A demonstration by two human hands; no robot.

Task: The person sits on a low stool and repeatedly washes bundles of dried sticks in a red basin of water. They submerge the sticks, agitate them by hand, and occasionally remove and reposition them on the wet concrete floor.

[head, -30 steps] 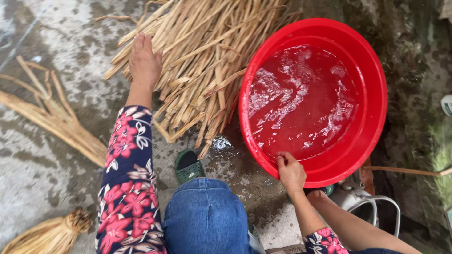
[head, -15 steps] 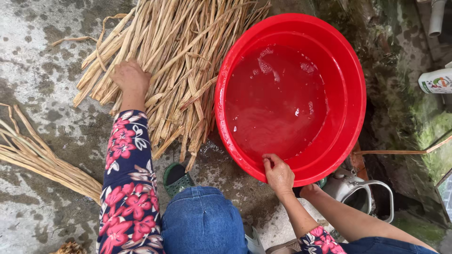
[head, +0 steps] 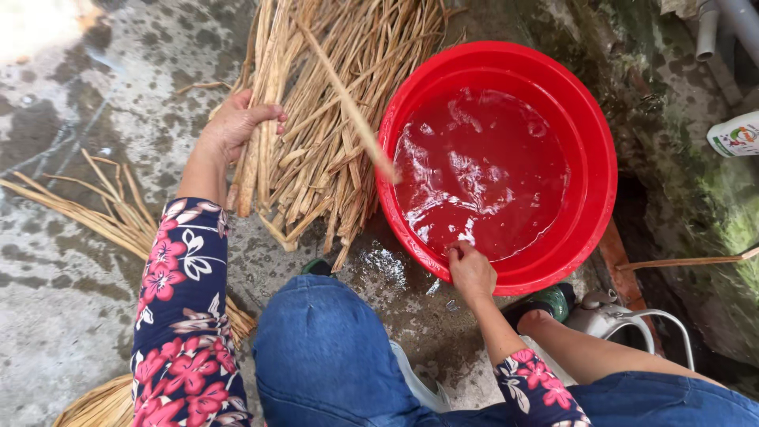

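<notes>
Left hand (head: pixel 236 122), at about 10 o'clock in the head view, has fingers and thumb curled round a few dry stalks at the left edge of the reed pile (head: pixel 332 134), which lies on the wet concrete floor (head: pixel 71 261) at 12 o'clock, touching the basin. Right hand (head: pixel 471 270) sits at 5 o'clock on the near rim of the red basin (head: pixel 593 150), fingers closed over the rim; the basin holds rippling water. One loose stalk (head: pixel 352 107) slants from the pile across the basin's left rim. Judgement: the step in hand appears to be gathering stalks while the basin is held in place. The next move would call for a firmer full-hand grip on the bundle and a lift clear of the pile toward the water.
</notes>
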